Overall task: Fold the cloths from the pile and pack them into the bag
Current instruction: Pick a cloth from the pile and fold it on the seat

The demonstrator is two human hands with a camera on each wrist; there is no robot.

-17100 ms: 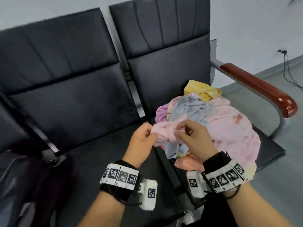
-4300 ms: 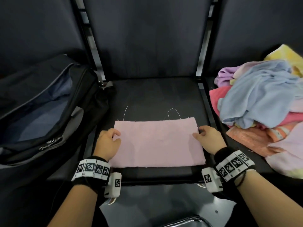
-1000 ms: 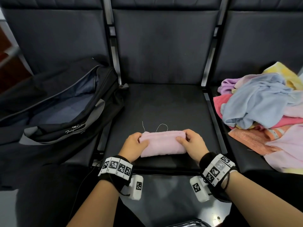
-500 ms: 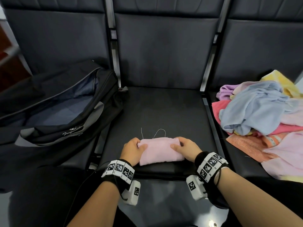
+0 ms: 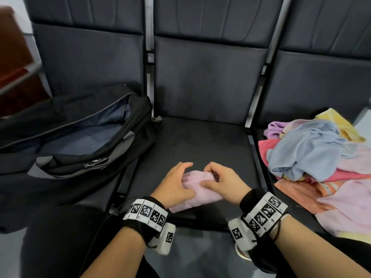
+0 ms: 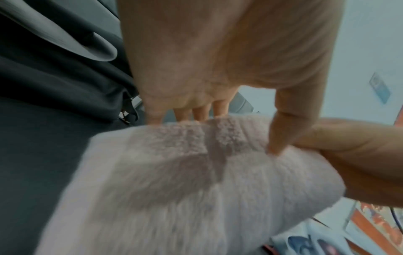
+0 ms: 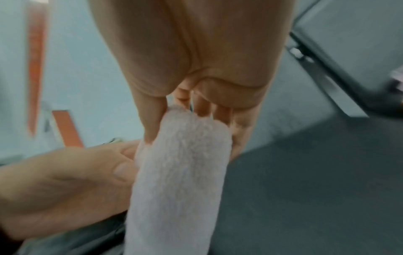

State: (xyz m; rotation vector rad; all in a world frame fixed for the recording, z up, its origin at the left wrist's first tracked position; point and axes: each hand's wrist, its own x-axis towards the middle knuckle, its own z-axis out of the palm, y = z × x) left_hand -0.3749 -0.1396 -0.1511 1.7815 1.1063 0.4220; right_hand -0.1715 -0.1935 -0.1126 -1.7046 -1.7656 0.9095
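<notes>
A folded pink cloth sits near the front of the middle black seat. My left hand holds its left side, with the thumb pressed on top and the fingers reaching past the far edge. My right hand pinches the cloth's far right end between thumb and fingers. The open black bag lies on the left seat, its dark lining showing. A loose pile of cloths in blue, pink, yellow and orange covers the right seat.
Black seat backs rise behind the three seats, with metal bars between them. The seat's front edge runs just below my wrists. My dark trousers fill the lower part of the head view.
My hands have drawn closer together on the pink cloth. The cloth is now narrower and bunched between them, angled toward me instead of lying flat across the seat.
</notes>
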